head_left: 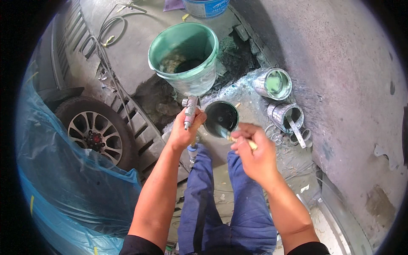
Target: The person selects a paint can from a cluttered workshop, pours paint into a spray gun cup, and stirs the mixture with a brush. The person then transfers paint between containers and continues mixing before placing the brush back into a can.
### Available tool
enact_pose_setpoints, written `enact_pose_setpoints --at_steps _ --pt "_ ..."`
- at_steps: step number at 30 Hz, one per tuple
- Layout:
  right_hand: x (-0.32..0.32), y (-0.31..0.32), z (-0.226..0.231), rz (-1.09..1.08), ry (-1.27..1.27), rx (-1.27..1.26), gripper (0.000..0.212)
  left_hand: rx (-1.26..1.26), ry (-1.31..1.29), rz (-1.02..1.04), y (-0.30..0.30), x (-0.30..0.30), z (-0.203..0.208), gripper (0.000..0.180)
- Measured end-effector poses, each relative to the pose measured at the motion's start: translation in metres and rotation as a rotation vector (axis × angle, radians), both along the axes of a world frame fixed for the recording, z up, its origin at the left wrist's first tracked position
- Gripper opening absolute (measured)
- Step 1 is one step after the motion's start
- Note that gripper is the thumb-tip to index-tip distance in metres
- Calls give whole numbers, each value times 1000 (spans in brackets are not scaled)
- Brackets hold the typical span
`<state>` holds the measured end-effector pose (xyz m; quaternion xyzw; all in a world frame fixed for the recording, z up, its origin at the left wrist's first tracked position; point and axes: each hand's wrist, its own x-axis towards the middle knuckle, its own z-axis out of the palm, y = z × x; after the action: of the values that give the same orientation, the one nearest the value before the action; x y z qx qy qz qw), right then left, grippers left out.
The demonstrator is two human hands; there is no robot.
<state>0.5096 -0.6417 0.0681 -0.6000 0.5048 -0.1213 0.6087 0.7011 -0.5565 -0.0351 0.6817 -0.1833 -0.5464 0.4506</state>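
My left hand (185,129) is closed around a metal spray gun (191,111), its body pointing up and away from me. In my right hand (256,151) is a brush (238,140) with a pale yellow handle, somewhat smeared by motion. Its bristle end reaches over the near rim of a round pot (221,102) holding dark liquid. Whether the bristles touch the liquid I cannot tell. Just beyond the spray gun stands a large pale green bucket (199,83), its inside stained dark at the bottom.
At the right, two paint-smeared cans (278,85) lie tilted by the wall (340,85), one with a flat stick (296,131) in it. To the left are a car wheel (95,127), blue plastic sheeting (76,195), floor grating (127,106) and a hose (111,25). A blue bucket (206,8) stands at the back.
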Motion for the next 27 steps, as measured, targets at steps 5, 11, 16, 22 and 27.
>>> enact_pose_setpoints --at_steps 5,11,16,22,27 --pt "10 -49 10 -339 -238 53 33 -3 2 78 7 11 -4 14" --pt "-3 -126 -28 -602 -646 225 35 46 -4 121 19 39 -4 14" --pt "8 -156 -195 -630 -650 58 32 77 -20 99 9 49 -3 18" --pt "-9 -33 -202 -658 -439 159 50 30 49 190 25 56 -10 19" --pt "-16 45 -165 -594 -453 412 51 30 34 104 12 30 0 16"
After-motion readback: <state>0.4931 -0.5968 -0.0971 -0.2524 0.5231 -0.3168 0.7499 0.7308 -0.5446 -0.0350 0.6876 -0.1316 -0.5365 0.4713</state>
